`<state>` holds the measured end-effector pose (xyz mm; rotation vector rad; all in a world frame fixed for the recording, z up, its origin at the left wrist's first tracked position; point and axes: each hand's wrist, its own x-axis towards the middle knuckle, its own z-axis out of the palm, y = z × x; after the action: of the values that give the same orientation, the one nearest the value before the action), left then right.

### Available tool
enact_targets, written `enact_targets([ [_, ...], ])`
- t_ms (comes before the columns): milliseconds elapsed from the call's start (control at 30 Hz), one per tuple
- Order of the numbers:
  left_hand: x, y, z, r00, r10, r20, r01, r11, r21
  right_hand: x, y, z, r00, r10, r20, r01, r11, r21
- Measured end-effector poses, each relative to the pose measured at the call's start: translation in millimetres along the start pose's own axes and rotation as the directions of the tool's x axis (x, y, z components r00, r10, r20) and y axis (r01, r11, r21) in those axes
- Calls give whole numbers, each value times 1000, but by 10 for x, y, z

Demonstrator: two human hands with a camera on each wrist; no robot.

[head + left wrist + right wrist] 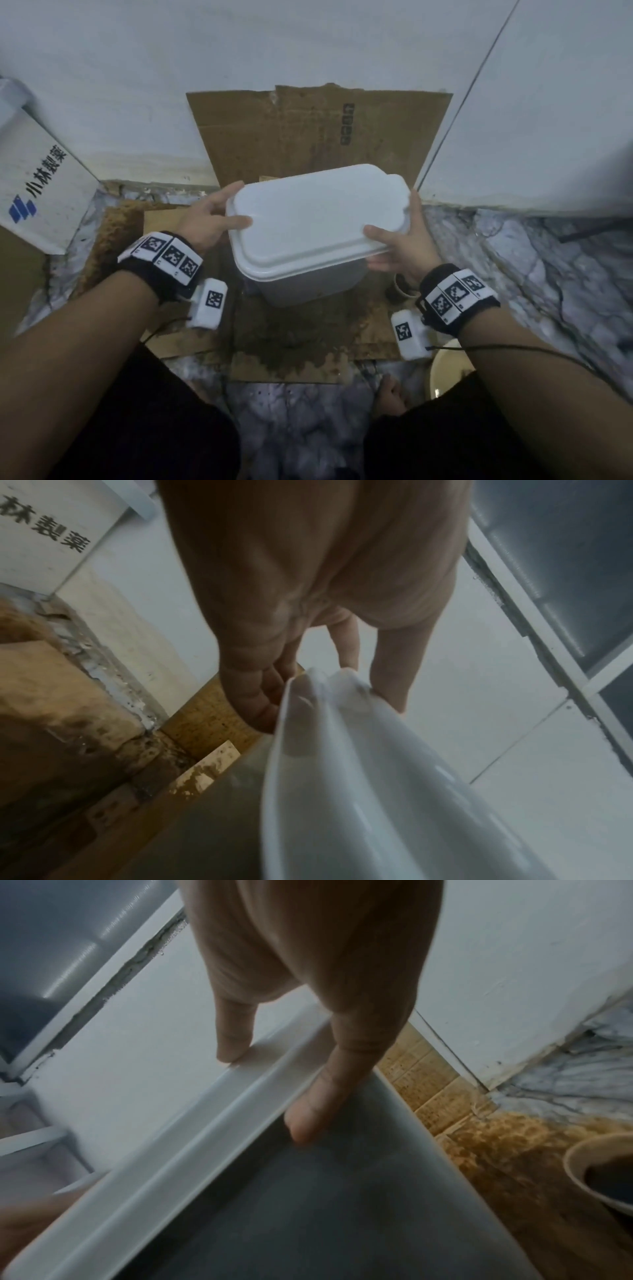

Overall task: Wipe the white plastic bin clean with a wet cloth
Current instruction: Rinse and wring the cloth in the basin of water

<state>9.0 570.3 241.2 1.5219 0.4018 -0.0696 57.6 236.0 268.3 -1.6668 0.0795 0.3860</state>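
A white plastic bin (308, 277) with its white lid (318, 212) on is over wet brown cardboard (301, 329) on the floor. My left hand (219, 212) grips the lid's left end, thumb on top and fingers along the far edge; the left wrist view shows the lid corner (342, 750) pinched by my left hand (325, 696). My right hand (400, 240) holds the right end, thumb on top. In the right wrist view one finger presses the lid rim (171, 1150) and another lies under it against the bin wall (308, 1204). No cloth is in view.
A cup of dark liquid (400, 289) stands just right of the bin, with a cream bowl (445, 373) nearer me. A white printed box (44, 185) leans at the left. White walls close the back, with cardboard (308, 130) propped against them. My bare foot (390, 397) rests on the marble floor.
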Motion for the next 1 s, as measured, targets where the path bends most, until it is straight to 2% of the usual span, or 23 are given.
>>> enact_targets([
  [67, 78, -44, -1, 1000, -4, 28, 5, 1000, -21, -111, 102, 25, 999, -16, -47, 17, 1000, 12],
  [233, 176, -231, 124, 999, -34, 17, 35, 998, -43, -218, 429, 10, 988, 65, -137, -77, 993, -85],
  [333, 241, -248, 166, 1000, -18, -2, 18, 1000, -25, -136, 507, -71, 973, -11, -232, -41, 974, -221],
  [433, 219, -241, 173, 989, -36, 146, 29, 998, 53, 33, 505, -192, 959, -96, -266, 30, 970, -241],
  [533, 156, -259, 184, 972, -12, 235, -23, 989, 146, 164, 494, -285, 965, -104, -241, 66, 985, -160],
  [633, 124, -283, 119, 980, 7, 199, -47, 980, 194, 202, 505, -317, 968, -125, -219, 104, 989, -106],
  [933, 149, -279, 66, 988, -12, 152, -7, 992, 123, 124, 568, -337, 964, -166, -209, 137, 980, -148],
  [1000, 135, -279, 84, 978, -34, 208, 13, 995, 102, 119, 584, -334, 966, -172, -191, 144, 978, -151],
])
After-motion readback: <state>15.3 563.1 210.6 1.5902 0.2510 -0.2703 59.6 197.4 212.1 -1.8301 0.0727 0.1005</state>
